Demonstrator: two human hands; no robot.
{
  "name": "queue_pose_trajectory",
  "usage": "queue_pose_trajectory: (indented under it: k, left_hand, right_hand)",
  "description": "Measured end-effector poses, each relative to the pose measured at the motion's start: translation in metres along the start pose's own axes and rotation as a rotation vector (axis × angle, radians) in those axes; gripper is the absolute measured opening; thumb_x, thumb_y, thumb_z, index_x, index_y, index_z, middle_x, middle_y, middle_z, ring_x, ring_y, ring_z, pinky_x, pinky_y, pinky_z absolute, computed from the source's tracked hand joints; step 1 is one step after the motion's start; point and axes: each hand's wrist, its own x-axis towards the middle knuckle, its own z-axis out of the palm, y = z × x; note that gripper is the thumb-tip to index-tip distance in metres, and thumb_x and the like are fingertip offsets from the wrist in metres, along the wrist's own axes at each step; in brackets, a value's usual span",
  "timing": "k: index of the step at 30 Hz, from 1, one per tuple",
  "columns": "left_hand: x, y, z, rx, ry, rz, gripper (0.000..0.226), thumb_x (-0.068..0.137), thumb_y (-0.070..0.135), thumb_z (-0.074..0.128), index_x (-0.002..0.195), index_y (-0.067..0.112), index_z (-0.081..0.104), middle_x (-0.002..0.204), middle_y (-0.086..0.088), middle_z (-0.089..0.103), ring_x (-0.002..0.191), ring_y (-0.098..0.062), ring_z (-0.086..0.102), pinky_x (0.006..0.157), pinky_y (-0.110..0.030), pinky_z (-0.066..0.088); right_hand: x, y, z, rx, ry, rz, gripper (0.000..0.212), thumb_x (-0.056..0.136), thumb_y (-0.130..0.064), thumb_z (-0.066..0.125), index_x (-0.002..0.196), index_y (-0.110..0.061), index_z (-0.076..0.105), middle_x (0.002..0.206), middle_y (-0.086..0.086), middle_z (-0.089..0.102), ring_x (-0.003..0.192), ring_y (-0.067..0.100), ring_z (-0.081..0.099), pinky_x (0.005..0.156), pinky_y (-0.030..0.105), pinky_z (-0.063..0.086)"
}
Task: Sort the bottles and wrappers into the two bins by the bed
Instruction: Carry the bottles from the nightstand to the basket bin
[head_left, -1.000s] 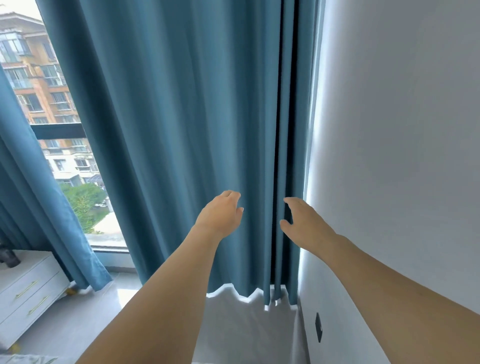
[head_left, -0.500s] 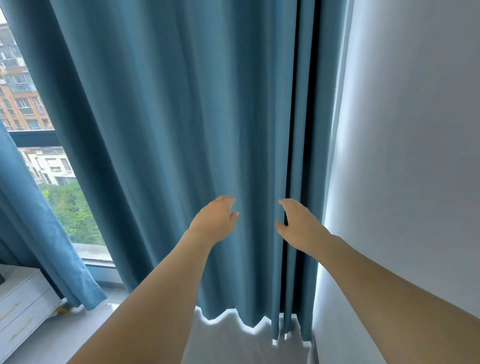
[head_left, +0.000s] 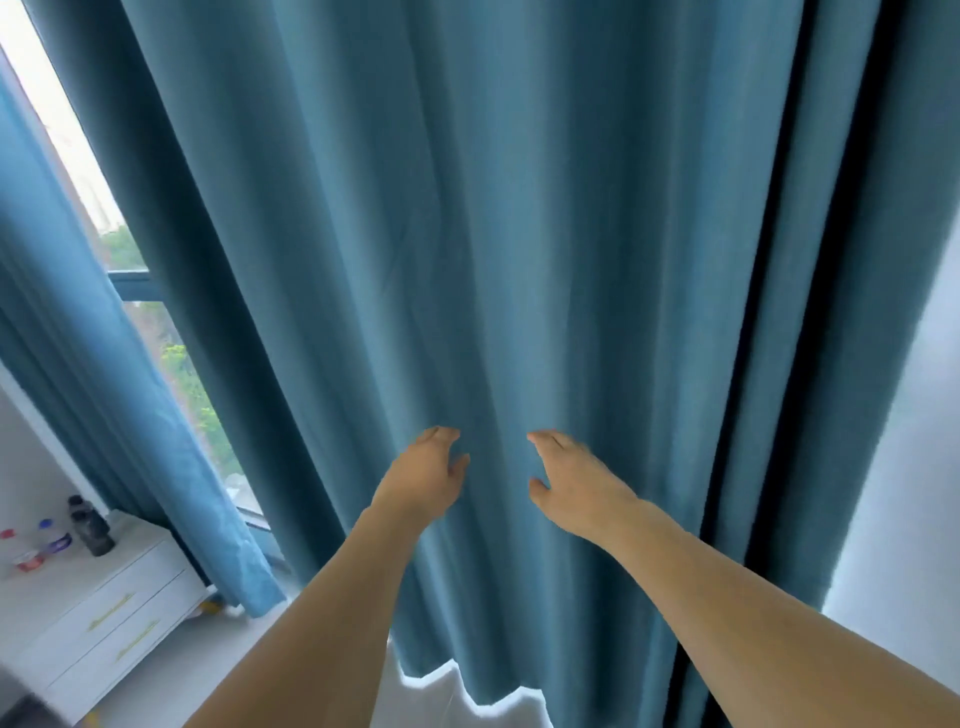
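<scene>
Room corner by a window (head_left: 156, 332): pale floor (head_left: 332, 670) at bottom, white wall (head_left: 914, 467) on the right. A teal curtain (head_left: 519, 234) fills most of the view, matte woven fabric in long vertical folds, its hem just above the floor; a second teal panel (head_left: 104, 415) hangs at the left edge of the glass.

Left hand (head_left: 421, 480) and right hand (head_left: 574, 483) both raised against the main curtain, side by side but apart, fingers spread loosely, gripping nothing; whether fingertips press the cloth cannot be told.

Lower left: white dresser (head_left: 104, 618), two drawers with slim gold handles. On its top stand a dark bottle (head_left: 91, 526), a clear bottle with blue cap (head_left: 52, 535), and a small red-lidded cup (head_left: 28, 561). Image soft there, labels unreadable. Bins not in view
</scene>
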Motion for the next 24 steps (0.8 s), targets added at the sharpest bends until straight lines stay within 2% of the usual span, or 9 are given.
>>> queue_pose_trajectory:
  k: [3, 6, 10, 16, 19, 24]
  left_hand:
    - [0.01, -0.046, 0.001, 0.073, -0.03, -0.078, 0.045, 0.1, 0.033, 0.042, 0.143, 0.018, 0.04, 0.146, 0.003, 0.042, 0.121, -0.023, 0.052, 0.095, -0.035, 0.045]
    - [0.025, -0.109, -0.004, 0.084, 0.006, -0.181, 0.044, 0.098, 0.031, 0.044, 0.139, 0.016, 0.044, 0.143, 0.0, 0.046, 0.12, -0.024, 0.053, 0.096, -0.035, 0.045]
    - [0.041, -0.187, -0.02, 0.093, 0.062, -0.321, 0.043, 0.098, 0.03, 0.044, 0.139, 0.015, 0.046, 0.143, 0.0, 0.046, 0.122, -0.024, 0.052, 0.096, -0.034, 0.043]
    - [0.041, -0.289, -0.073, 0.124, 0.198, -0.494, 0.04, 0.1, 0.03, 0.044, 0.137, 0.016, 0.046, 0.142, 0.001, 0.048, 0.122, -0.022, 0.052, 0.096, -0.035, 0.044]
    - [0.029, -0.332, -0.1, 0.164, 0.257, -0.573, 0.039, 0.099, 0.029, 0.046, 0.135, 0.015, 0.048, 0.139, -0.001, 0.051, 0.121, -0.023, 0.053, 0.096, -0.035, 0.044]
    - [0.007, -0.394, -0.132, 0.164, 0.3, -0.751, 0.038, 0.098, 0.027, 0.046, 0.133, 0.012, 0.049, 0.139, -0.004, 0.05, 0.122, -0.025, 0.051, 0.099, -0.034, 0.041]
  right_hand:
    - [0.046, -0.015, 0.023, -0.002, -0.048, -0.058, 0.06, 0.097, -0.025, 0.045, 0.152, -0.016, 0.021, 0.157, -0.004, 0.022, 0.145, 0.015, 0.018, 0.117, 0.03, 0.022]
    - [0.095, -0.043, 0.055, -0.01, -0.118, -0.133, 0.06, 0.097, -0.025, 0.045, 0.152, -0.016, 0.021, 0.157, -0.005, 0.022, 0.144, 0.017, 0.022, 0.115, 0.031, 0.025]
    - [0.161, -0.091, 0.094, 0.0, -0.204, -0.245, 0.06, 0.098, -0.024, 0.044, 0.152, -0.016, 0.02, 0.158, -0.003, 0.018, 0.146, 0.016, 0.015, 0.116, 0.03, 0.019]
    - [0.25, -0.19, 0.137, 0.012, -0.263, -0.418, 0.058, 0.098, -0.026, 0.043, 0.152, -0.019, 0.021, 0.158, -0.006, 0.018, 0.145, 0.015, 0.02, 0.115, 0.032, 0.024]
    - [0.278, -0.246, 0.16, 0.054, -0.296, -0.528, 0.058, 0.098, -0.024, 0.043, 0.152, -0.019, 0.021, 0.158, -0.006, 0.018, 0.145, 0.015, 0.017, 0.115, 0.031, 0.022]
    - [0.312, -0.327, 0.204, 0.095, -0.397, -0.679, 0.056, 0.098, -0.024, 0.045, 0.15, -0.018, 0.024, 0.156, -0.004, 0.023, 0.142, 0.018, 0.025, 0.111, 0.03, 0.027]
